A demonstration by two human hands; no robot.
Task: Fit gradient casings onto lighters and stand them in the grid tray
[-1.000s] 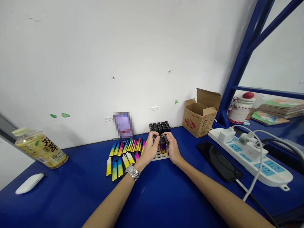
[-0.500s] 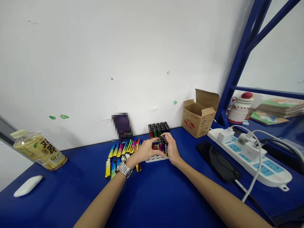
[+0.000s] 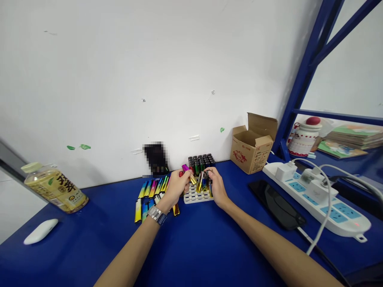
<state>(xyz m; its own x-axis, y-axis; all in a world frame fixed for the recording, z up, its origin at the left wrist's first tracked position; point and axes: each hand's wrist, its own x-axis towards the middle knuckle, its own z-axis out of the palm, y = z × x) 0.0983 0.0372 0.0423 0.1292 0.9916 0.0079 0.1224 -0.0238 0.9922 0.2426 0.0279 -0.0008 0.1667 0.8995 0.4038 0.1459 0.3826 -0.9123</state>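
Observation:
My left hand (image 3: 176, 186), with a metal watch at the wrist, pinches a shiny purple-and-gold lighter (image 3: 192, 178) above a white holed tray (image 3: 191, 198). A red-ended piece shows by its fingers, partly hidden. My right hand (image 3: 218, 187) curls round several lighters at the tray's right side; a gold one (image 3: 200, 186) among them leans over. The inner fingers of that hand are partly hidden. Left of the tray, shiny multicoloured lighters (image 3: 146, 189) lie on the blue table in rows. Behind it, lighters with black tops (image 3: 201, 160) stand upright in a tight block.
An open cardboard box (image 3: 253, 149) stands at the back right. Further right are a black phone (image 3: 275, 204) and a white power strip (image 3: 338, 221) with chargers and cables. A tea bottle (image 3: 56, 188) and a white mouse (image 3: 41, 231) sit at the left.
My left hand has drawn back left from the lighters in the tray and now holds the purple-and-gold one tilted. More of the tray's holes show. My right hand stays at the tray's right side.

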